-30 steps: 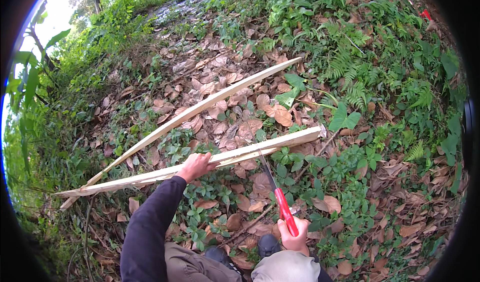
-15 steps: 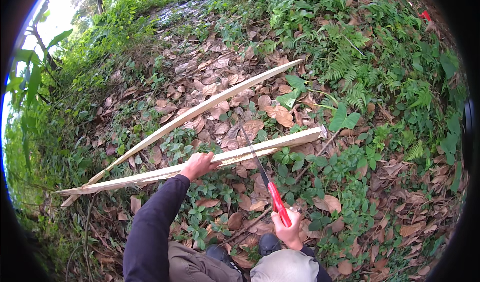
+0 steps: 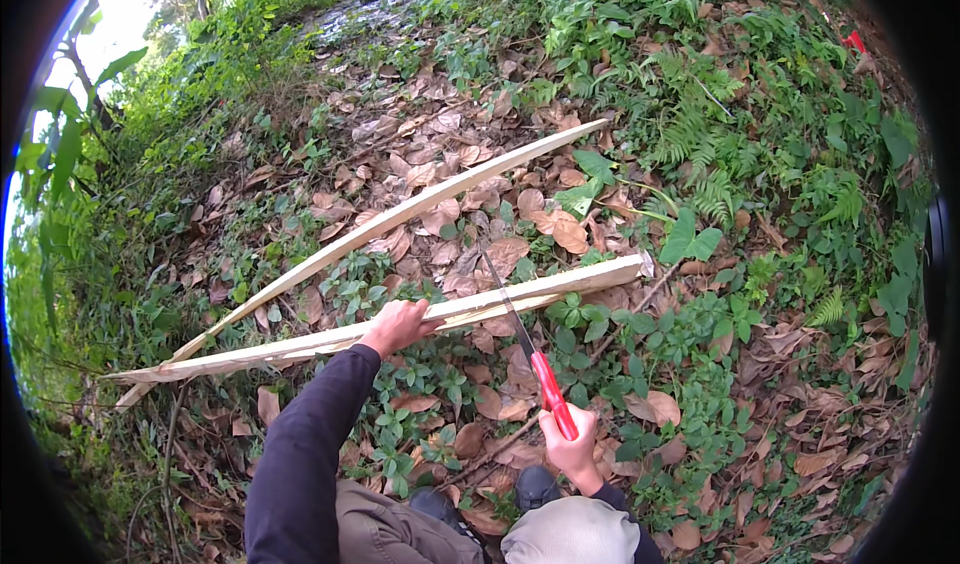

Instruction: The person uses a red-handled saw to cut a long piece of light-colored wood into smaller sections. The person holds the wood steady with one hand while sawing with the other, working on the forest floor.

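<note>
The long, pale, rough-hewn wooden beam (image 3: pixel 575 279) lies low across the ground, the left hand (image 3: pixel 397 326) curled over its middle. The right hand (image 3: pixel 570 438) wraps around the handle of a red-handled saw (image 3: pixel 527 337), whose narrow dark blade crosses the beam. Beyond, a slender pale wooden strip (image 3: pixel 400 216) slants over brown fallen leaves (image 3: pixel 570 236), crossing the beam's tapered left end.

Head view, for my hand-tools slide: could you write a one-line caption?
Left hand gripping a split pale-wood pole, right hand holding a red-handled handsaw across it, among brown leaf litter.
</note>
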The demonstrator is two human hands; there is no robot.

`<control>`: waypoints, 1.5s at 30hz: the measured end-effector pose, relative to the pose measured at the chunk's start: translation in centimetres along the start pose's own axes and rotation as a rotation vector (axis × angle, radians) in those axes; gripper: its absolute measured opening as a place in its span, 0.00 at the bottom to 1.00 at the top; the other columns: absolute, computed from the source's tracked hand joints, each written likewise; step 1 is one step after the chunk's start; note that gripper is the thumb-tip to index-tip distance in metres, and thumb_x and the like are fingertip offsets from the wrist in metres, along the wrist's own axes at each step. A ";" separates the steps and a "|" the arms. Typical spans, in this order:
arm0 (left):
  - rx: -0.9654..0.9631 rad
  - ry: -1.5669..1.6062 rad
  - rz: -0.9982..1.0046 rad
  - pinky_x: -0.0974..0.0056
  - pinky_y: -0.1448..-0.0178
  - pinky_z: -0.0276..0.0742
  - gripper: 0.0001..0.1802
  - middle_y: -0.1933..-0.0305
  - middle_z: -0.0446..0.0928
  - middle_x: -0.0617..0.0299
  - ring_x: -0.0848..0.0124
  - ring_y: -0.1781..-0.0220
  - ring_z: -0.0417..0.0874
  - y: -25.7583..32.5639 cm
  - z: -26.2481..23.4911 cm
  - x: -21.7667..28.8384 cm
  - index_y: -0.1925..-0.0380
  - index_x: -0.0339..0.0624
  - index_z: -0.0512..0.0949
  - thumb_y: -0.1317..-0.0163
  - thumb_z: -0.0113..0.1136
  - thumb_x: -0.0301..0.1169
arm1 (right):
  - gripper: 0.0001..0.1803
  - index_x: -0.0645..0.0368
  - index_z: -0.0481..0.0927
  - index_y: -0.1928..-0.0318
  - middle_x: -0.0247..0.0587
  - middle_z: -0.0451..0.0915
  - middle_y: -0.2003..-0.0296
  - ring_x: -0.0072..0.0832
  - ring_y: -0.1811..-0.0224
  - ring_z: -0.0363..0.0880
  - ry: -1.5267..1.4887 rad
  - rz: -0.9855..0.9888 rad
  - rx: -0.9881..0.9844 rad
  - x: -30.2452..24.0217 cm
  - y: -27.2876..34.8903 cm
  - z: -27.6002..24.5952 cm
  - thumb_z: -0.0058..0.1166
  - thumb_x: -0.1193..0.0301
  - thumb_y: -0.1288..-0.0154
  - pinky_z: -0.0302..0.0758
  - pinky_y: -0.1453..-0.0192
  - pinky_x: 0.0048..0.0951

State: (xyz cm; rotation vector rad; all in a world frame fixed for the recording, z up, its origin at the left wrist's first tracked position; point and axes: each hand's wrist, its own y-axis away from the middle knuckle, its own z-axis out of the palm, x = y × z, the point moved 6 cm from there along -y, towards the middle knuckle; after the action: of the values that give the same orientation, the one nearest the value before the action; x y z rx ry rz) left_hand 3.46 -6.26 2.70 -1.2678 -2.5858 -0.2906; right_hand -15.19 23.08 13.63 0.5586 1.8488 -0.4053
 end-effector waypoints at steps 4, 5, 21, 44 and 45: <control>-0.002 -0.007 -0.006 0.46 0.65 0.79 0.27 0.77 0.79 0.44 0.44 0.72 0.83 -0.1 -0.1 -0.1 0.68 0.37 0.74 0.32 0.57 0.55 | 0.17 0.61 0.71 0.82 0.36 0.66 0.89 0.23 0.88 0.65 0.009 -0.015 0.011 -0.1 -0.2 -0.1 0.61 0.72 0.40 0.60 0.80 0.33; -0.001 -0.005 -0.005 0.45 0.65 0.79 0.27 0.78 0.79 0.44 0.44 0.72 0.83 0.0 -0.1 -0.1 0.68 0.37 0.74 0.32 0.57 0.55 | 0.17 0.61 0.70 0.82 0.37 0.66 0.89 0.23 0.88 0.64 0.013 -0.008 0.007 -0.5 -0.4 0.1 0.61 0.72 0.40 0.60 0.80 0.33; 0.015 0.004 0.001 0.46 0.65 0.79 0.27 0.78 0.79 0.44 0.43 0.73 0.83 -0.1 -0.2 0.2 0.67 0.37 0.74 0.32 0.56 0.54 | 0.15 0.63 0.71 0.81 0.36 0.67 0.89 0.21 0.86 0.65 0.022 -0.010 0.007 -1.1 -1.0 0.2 0.60 0.75 0.40 0.61 0.79 0.32; 0.022 0.016 -0.005 0.46 0.65 0.80 0.24 0.78 0.80 0.45 0.45 0.72 0.84 0.7 1.3 -0.5 0.65 0.38 0.75 0.35 0.60 0.52 | 0.13 0.61 0.73 0.79 0.25 0.70 0.85 0.12 0.83 0.65 -0.172 0.299 -0.007 1.7 2.3 -0.7 0.60 0.79 0.39 0.58 0.79 0.24; 0.016 0.026 -0.002 0.46 0.65 0.80 0.24 0.77 0.80 0.45 0.45 0.72 0.84 0.8 1.4 -0.5 0.65 0.38 0.75 0.35 0.60 0.52 | 0.13 0.61 0.73 0.79 0.25 0.71 0.85 0.13 0.83 0.65 -0.199 0.319 -0.013 1.3 2.2 -0.8 0.60 0.79 0.39 0.58 0.79 0.23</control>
State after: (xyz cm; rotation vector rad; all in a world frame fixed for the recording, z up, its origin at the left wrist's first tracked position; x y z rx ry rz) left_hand 4.21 -5.79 1.22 -1.2482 -2.5626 -0.2842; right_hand -14.94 25.61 12.67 0.7622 1.5394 -0.2254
